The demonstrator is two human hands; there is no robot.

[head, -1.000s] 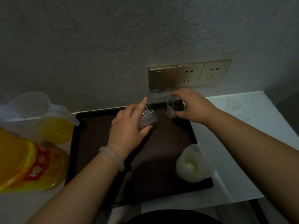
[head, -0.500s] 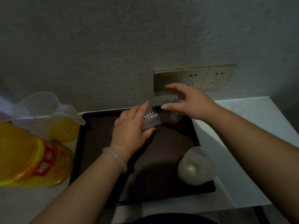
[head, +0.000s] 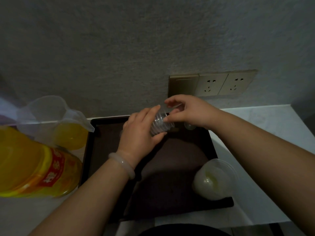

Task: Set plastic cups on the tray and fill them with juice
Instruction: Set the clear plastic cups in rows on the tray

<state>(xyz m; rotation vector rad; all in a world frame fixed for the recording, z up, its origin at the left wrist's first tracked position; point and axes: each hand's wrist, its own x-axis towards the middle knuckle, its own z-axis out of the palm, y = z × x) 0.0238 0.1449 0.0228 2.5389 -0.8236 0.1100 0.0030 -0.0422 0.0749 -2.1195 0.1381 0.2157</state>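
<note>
As gripped, cup stack [head: 161, 124]: tilted sideways above the tray's [head: 88, 155] far part.
Left hand [head: 141, 132]: fingers curled round the stack.
Right hand [head: 190, 111]: fingers pinch the stack's rim end.
Single cup [head: 190, 127]: on tray, far right corner, mostly hidden.
Juice bottle [head: 34, 167]: on desk [head: 255, 126], left of tray.

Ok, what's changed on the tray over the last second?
The right hand let go of a clear cup on the tray and moved left to pinch the cup stack. The left hand keeps its grip on it; juice bottle and pitcher stayed.
</note>
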